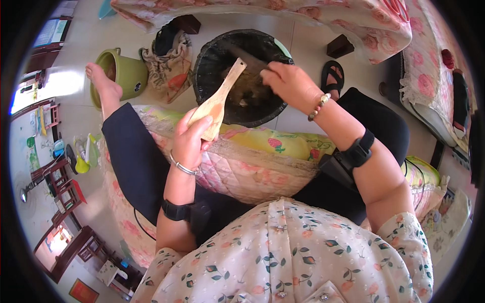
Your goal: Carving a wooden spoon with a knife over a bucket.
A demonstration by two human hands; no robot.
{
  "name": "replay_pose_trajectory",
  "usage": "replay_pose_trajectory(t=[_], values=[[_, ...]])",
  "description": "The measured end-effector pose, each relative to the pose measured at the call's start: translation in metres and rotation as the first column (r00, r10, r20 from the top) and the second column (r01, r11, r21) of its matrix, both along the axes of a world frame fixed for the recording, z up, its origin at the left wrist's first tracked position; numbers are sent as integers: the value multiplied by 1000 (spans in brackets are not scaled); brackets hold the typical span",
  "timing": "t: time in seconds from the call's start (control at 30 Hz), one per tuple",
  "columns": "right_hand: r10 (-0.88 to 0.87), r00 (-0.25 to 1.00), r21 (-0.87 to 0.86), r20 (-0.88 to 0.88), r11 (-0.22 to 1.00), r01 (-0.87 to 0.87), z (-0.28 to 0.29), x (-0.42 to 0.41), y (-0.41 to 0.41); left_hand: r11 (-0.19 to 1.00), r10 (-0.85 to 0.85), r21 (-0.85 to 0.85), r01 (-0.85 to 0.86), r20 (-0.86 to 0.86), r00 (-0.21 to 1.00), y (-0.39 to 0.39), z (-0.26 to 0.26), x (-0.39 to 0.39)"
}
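Note:
My left hand [190,137] grips a wooden rice paddle [216,106] by its broad end. The handle, with a small hole at its tip, points up and away over a bin [197,85] lined with a black bag. Over the right part of that bin is my right hand [285,80], closed around a blurred, dark, flat blade [248,55] that looks like a knife. The blade is apart from the paddle, beyond its handle tip. Scraps [244,89] lie at the bottom of the bin; what they are is too blurred to tell.
A green bucket [132,74] stands left of the bin, by my bare foot [104,81], with a patterned cloth bag [166,68] between. A flowered cloth [265,10] hangs beyond the bin. My other foot wears a black sandal [333,72]. A quilted cover [250,166] lies between my legs.

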State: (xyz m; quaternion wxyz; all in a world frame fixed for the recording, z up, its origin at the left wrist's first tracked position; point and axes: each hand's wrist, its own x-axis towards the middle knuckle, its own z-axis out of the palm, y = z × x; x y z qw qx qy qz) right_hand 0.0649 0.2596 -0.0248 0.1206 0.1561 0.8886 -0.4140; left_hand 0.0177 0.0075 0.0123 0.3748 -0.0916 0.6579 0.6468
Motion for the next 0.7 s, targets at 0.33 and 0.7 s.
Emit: replay_pose_trajectory(t=[0.33, 0.7], values=[[130, 989, -27, -77, 991, -132, -2, 8, -2, 999, -47, -32, 44, -73, 996, 4, 24, 7], [268, 945, -67, -187, 956, -285, 30, 28, -30, 991, -106, -85, 100, -74, 992, 3, 63, 20]])
